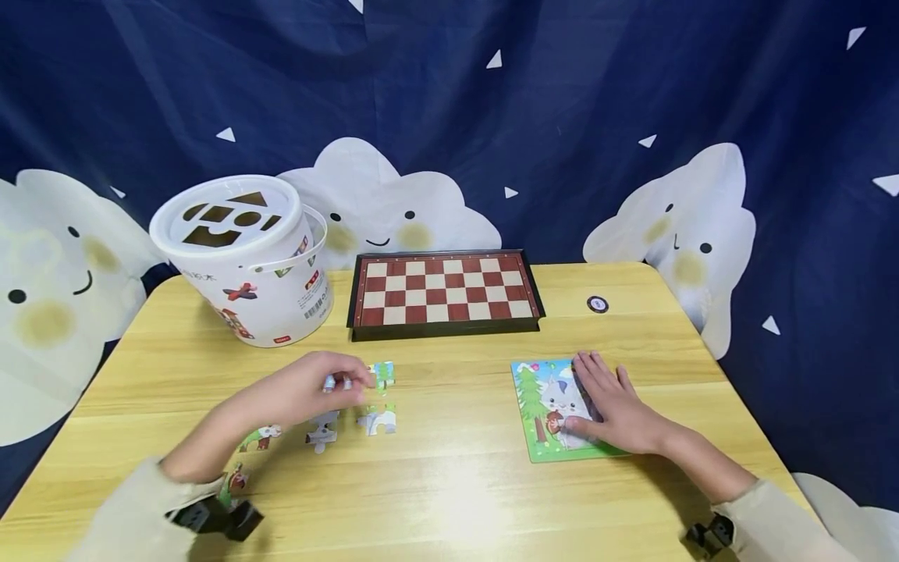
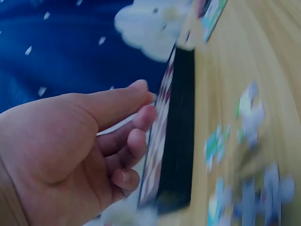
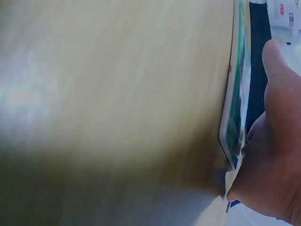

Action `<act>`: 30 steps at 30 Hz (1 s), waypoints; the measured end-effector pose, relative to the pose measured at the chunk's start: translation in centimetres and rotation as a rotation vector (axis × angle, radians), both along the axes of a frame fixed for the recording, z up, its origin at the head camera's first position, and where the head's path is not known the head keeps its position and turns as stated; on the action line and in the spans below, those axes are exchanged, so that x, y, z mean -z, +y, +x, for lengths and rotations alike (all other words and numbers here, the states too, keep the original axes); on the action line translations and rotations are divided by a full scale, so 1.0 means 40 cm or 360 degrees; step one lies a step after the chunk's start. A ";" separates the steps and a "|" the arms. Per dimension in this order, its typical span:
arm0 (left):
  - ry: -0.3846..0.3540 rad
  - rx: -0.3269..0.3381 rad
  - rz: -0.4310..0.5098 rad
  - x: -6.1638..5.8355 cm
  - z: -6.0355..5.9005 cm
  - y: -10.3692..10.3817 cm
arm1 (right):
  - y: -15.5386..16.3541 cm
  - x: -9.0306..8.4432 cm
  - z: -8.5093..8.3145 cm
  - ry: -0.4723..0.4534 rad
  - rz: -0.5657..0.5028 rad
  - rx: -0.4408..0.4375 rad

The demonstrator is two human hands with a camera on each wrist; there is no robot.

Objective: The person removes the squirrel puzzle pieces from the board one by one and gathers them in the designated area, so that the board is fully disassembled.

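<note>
The fingers (image 1: 346, 380) of the left hand (image 1: 302, 393) were loosely curled over a loose puzzle piece (image 1: 382, 375), whether pinching it or only touching I cannot tell; the wrist view showed them relaxed and holding nothing plainly. Four more flat, knobbed cardboard pieces (image 1: 322, 430) lay scattered nearby on the smooth pale wooden table (image 1: 449, 499), so most of the work seemed left. Further right, the right hand (image 1: 612, 406) lay flat with straight fingers pressing on the thin green puzzle board (image 1: 528, 406), whose picture looked only partly filled.
</note>
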State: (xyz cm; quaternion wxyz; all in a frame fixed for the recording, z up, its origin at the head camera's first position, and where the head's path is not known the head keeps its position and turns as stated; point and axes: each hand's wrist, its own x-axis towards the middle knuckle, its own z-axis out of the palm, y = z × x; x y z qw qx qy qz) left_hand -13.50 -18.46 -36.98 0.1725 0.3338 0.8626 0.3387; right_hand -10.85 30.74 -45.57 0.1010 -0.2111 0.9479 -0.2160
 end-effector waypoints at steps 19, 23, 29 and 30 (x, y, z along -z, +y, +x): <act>0.0160 0.0204 -0.0017 0.068 -0.038 0.379 | 0.102 -0.018 -0.016 -0.0187 -0.0143 -0.0125; 0.0203 0.0280 0.0016 0.106 -0.033 0.453 | 0.102 -0.014 -0.015 -0.0177 -0.0150 -0.0142; 0.0262 0.0354 0.0039 0.170 -0.018 0.544 | 0.100 -0.007 -0.012 -0.0127 -0.0143 -0.0183; 0.0279 0.0359 0.0034 0.177 -0.015 0.555 | 0.100 -0.007 -0.012 -0.0127 -0.0146 -0.0186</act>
